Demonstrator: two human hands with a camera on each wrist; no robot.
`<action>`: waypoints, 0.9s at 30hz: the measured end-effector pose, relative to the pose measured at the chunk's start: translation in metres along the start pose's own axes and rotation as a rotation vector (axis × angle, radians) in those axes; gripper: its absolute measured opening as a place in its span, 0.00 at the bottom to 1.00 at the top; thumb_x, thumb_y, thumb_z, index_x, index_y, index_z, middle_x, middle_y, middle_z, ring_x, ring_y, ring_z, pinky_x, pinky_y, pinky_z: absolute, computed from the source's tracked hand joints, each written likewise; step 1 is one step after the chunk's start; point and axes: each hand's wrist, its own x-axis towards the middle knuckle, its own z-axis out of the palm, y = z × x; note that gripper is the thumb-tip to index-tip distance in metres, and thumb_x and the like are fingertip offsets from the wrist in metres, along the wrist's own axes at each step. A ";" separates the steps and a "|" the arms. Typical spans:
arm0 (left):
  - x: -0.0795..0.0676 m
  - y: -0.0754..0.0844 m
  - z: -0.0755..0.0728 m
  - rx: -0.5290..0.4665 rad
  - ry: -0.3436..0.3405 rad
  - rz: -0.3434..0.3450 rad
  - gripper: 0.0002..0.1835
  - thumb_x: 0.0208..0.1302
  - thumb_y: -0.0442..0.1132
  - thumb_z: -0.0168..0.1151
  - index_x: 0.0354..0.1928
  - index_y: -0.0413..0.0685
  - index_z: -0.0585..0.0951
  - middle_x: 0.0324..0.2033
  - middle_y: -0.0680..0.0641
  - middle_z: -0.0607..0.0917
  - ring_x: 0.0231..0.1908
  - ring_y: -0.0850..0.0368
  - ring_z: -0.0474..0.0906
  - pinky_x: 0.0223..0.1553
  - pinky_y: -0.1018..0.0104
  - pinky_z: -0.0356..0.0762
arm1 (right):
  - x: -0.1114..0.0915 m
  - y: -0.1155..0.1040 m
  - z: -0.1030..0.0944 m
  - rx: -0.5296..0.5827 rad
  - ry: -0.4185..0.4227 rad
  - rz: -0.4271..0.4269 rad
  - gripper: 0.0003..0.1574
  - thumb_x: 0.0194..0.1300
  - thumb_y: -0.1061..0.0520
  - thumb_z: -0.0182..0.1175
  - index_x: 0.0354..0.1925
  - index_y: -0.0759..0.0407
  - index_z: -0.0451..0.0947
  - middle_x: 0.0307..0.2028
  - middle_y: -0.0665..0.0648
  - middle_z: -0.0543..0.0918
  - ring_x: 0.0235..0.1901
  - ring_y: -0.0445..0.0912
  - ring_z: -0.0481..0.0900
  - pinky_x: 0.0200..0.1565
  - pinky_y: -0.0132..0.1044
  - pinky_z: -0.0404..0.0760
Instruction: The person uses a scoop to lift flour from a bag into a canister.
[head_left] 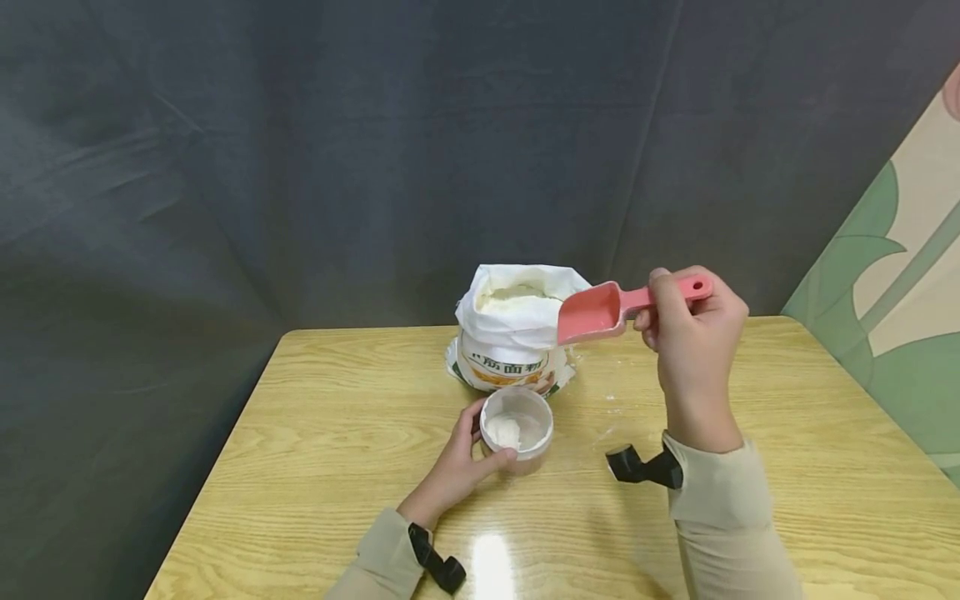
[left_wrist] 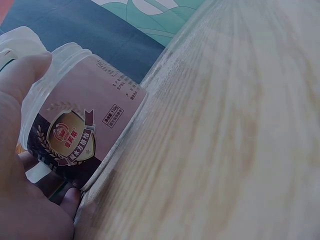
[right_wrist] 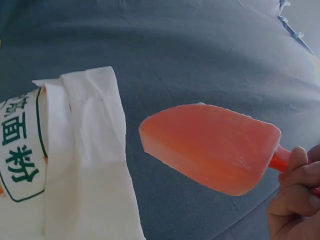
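Observation:
My right hand (head_left: 693, 333) grips a pink scoop (head_left: 591, 315) by its handle, raised beside the rim of a flour bag. The scoop's bowl shows a light dusting and no heap. The white flour bag (head_left: 506, 329) stands upright with its top folded outward and flour inside. In front of it is a clear plastic jar (head_left: 534, 417) with a small mound of flour (head_left: 502, 431) at the bottom. My left hand (head_left: 461, 458) holds this jar from the left, thumb at the near side. The left wrist view shows the jar's brownish label (left_wrist: 95, 107) and its base on the table.
The wooden table (head_left: 345, 417) has traces of spilled flour (head_left: 611, 404) right of the bag. A dark cloth (head_left: 375, 167) hangs behind the table. A green and beige patterned panel (head_left: 892, 275) stands along the right side.

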 end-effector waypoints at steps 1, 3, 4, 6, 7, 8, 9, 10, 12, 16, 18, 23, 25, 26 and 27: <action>0.000 0.000 0.000 0.000 0.000 -0.001 0.46 0.66 0.45 0.70 0.77 0.46 0.54 0.73 0.40 0.61 0.73 0.44 0.58 0.73 0.48 0.58 | 0.002 0.001 0.001 -0.002 0.009 0.000 0.16 0.68 0.64 0.59 0.23 0.70 0.75 0.13 0.58 0.75 0.09 0.42 0.67 0.13 0.24 0.66; -0.001 0.000 0.000 -0.002 0.000 -0.005 0.46 0.66 0.45 0.70 0.77 0.46 0.54 0.73 0.41 0.61 0.73 0.44 0.58 0.73 0.48 0.58 | 0.007 0.003 0.002 -0.020 0.031 0.002 0.16 0.68 0.63 0.59 0.23 0.68 0.75 0.13 0.57 0.76 0.09 0.42 0.67 0.13 0.24 0.67; -0.001 0.000 0.000 -0.001 0.000 -0.005 0.46 0.66 0.45 0.71 0.77 0.46 0.54 0.73 0.41 0.62 0.73 0.44 0.58 0.73 0.48 0.58 | 0.009 0.004 0.003 -0.032 0.040 0.001 0.16 0.69 0.63 0.59 0.23 0.67 0.75 0.13 0.57 0.76 0.09 0.42 0.67 0.14 0.24 0.67; -0.001 0.000 0.000 -0.001 0.001 -0.005 0.46 0.66 0.45 0.70 0.77 0.46 0.55 0.73 0.41 0.62 0.73 0.44 0.59 0.73 0.48 0.58 | 0.014 0.006 0.005 -0.084 0.053 -0.004 0.16 0.69 0.61 0.59 0.24 0.65 0.75 0.14 0.56 0.76 0.10 0.42 0.69 0.15 0.24 0.69; -0.001 -0.001 0.000 0.000 0.001 -0.004 0.46 0.66 0.45 0.70 0.77 0.46 0.55 0.73 0.41 0.62 0.73 0.44 0.59 0.73 0.48 0.58 | 0.016 0.007 0.005 -0.124 0.057 -0.010 0.16 0.70 0.60 0.58 0.24 0.64 0.75 0.15 0.55 0.77 0.11 0.41 0.70 0.16 0.24 0.70; 0.000 -0.001 0.000 0.000 0.002 -0.004 0.46 0.66 0.45 0.70 0.77 0.46 0.55 0.73 0.41 0.62 0.73 0.44 0.59 0.73 0.48 0.58 | 0.018 0.009 0.006 -0.161 0.057 -0.015 0.16 0.70 0.60 0.58 0.25 0.63 0.75 0.15 0.55 0.77 0.12 0.41 0.70 0.17 0.24 0.71; 0.000 -0.001 0.000 0.001 0.002 -0.003 0.46 0.66 0.45 0.70 0.77 0.46 0.55 0.73 0.41 0.62 0.73 0.44 0.59 0.73 0.48 0.58 | 0.021 0.010 0.007 -0.196 0.054 -0.018 0.16 0.71 0.59 0.58 0.25 0.63 0.76 0.16 0.54 0.77 0.13 0.41 0.71 0.18 0.24 0.72; 0.000 -0.001 0.001 0.002 0.002 -0.003 0.46 0.66 0.45 0.70 0.77 0.46 0.55 0.73 0.41 0.62 0.73 0.44 0.59 0.73 0.48 0.58 | 0.023 0.012 0.008 -0.232 0.049 -0.023 0.16 0.72 0.57 0.58 0.26 0.62 0.76 0.16 0.53 0.77 0.14 0.41 0.71 0.19 0.25 0.72; 0.000 -0.001 0.001 0.002 0.003 -0.003 0.46 0.66 0.45 0.70 0.77 0.45 0.54 0.73 0.41 0.62 0.73 0.44 0.59 0.73 0.48 0.58 | 0.027 0.017 0.009 -0.304 0.031 -0.037 0.16 0.72 0.56 0.58 0.26 0.60 0.76 0.17 0.50 0.78 0.15 0.41 0.72 0.20 0.25 0.72; 0.000 -0.002 -0.001 0.004 0.003 -0.002 0.46 0.66 0.46 0.71 0.77 0.45 0.54 0.73 0.40 0.62 0.73 0.44 0.59 0.73 0.48 0.58 | 0.032 0.030 0.015 -0.394 -0.019 -0.074 0.18 0.73 0.53 0.58 0.27 0.61 0.77 0.18 0.45 0.77 0.16 0.40 0.70 0.20 0.26 0.71; 0.000 -0.002 -0.001 0.004 0.004 0.000 0.46 0.65 0.47 0.71 0.77 0.45 0.55 0.73 0.40 0.62 0.73 0.44 0.59 0.73 0.48 0.58 | 0.034 0.036 0.017 -0.436 -0.047 -0.089 0.19 0.73 0.52 0.58 0.27 0.62 0.76 0.18 0.44 0.76 0.17 0.40 0.70 0.20 0.26 0.70; 0.001 -0.004 0.000 -0.003 0.002 0.006 0.46 0.65 0.47 0.71 0.77 0.45 0.55 0.73 0.40 0.62 0.73 0.45 0.59 0.73 0.48 0.58 | 0.036 0.045 0.023 -0.501 -0.109 -0.082 0.21 0.73 0.52 0.58 0.26 0.63 0.74 0.18 0.48 0.75 0.17 0.41 0.70 0.20 0.26 0.70; 0.001 -0.004 0.000 -0.005 0.000 0.007 0.46 0.65 0.47 0.71 0.77 0.45 0.55 0.73 0.40 0.62 0.73 0.45 0.59 0.73 0.48 0.58 | 0.037 0.047 0.025 -0.525 -0.129 -0.077 0.21 0.73 0.52 0.58 0.25 0.63 0.74 0.19 0.50 0.75 0.17 0.41 0.70 0.20 0.26 0.70; 0.001 -0.004 0.000 -0.005 0.000 0.009 0.46 0.65 0.47 0.71 0.77 0.45 0.55 0.73 0.40 0.62 0.73 0.45 0.59 0.73 0.48 0.59 | 0.038 0.049 0.025 -0.535 -0.140 -0.078 0.21 0.73 0.52 0.58 0.25 0.63 0.74 0.19 0.51 0.75 0.18 0.41 0.70 0.20 0.26 0.69; 0.002 -0.004 0.000 -0.004 0.000 0.009 0.46 0.65 0.47 0.71 0.77 0.45 0.55 0.73 0.40 0.62 0.73 0.44 0.59 0.73 0.47 0.59 | 0.038 0.050 0.026 -0.540 -0.152 -0.078 0.21 0.73 0.52 0.58 0.25 0.64 0.74 0.19 0.51 0.76 0.18 0.41 0.71 0.19 0.26 0.68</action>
